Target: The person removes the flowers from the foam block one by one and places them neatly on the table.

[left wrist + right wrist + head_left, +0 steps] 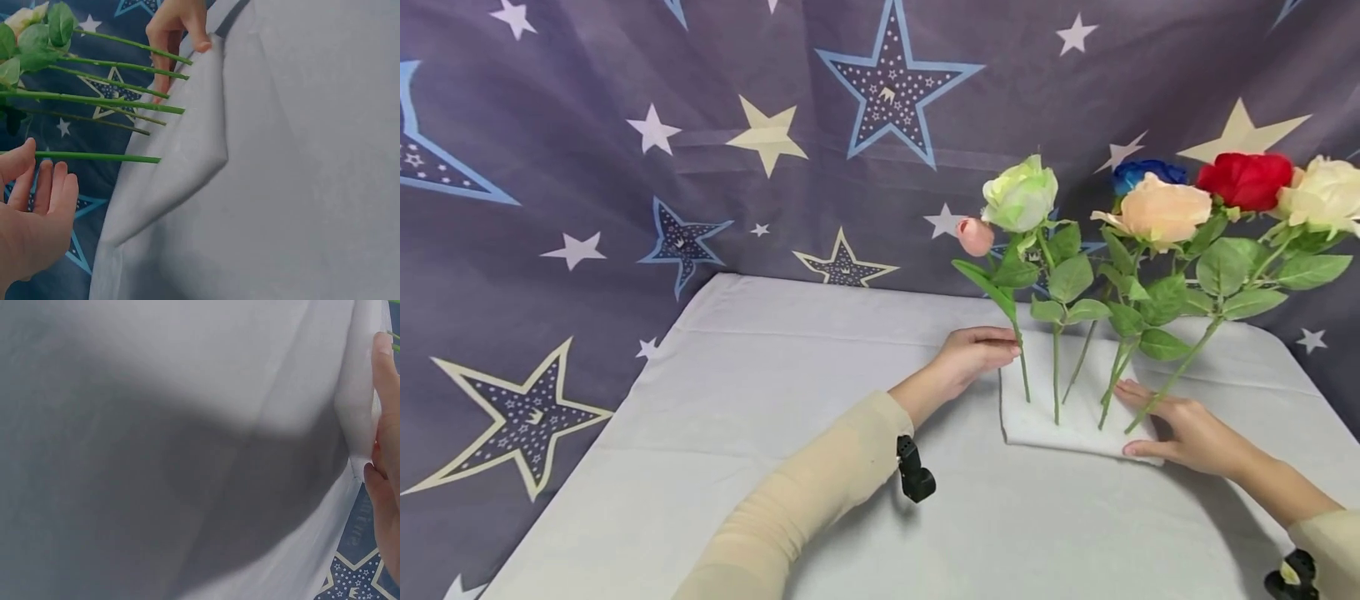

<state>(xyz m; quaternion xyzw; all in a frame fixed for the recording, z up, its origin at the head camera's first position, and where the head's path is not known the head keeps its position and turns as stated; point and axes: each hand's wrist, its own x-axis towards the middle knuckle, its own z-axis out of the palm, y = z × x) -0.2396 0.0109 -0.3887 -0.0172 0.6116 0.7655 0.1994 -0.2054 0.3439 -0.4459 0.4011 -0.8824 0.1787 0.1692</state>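
Several flowers stand with their stems in a flat white cloth-covered slab (1037, 432). In the head view, my left hand (964, 362) is beside the stem of a pink tulip (974, 237); its fingers are extended, and the thumb overlaps the stem in the left wrist view. My right hand (1198, 433) holds the slab's right end, thumb at the front corner and fingers behind the stems. Leaning at various angles are a pale green rose (1021, 196), a peach rose (1161, 208), a blue rose (1142, 173), a red rose (1247, 179) and a cream rose (1326, 196).
A white cloth (700, 417) covers the table. Behind it hangs a dark curtain (700, 75) with stars. A black wrist camera (915, 471) sits at the left sleeve, and another (1292, 575) at the right.
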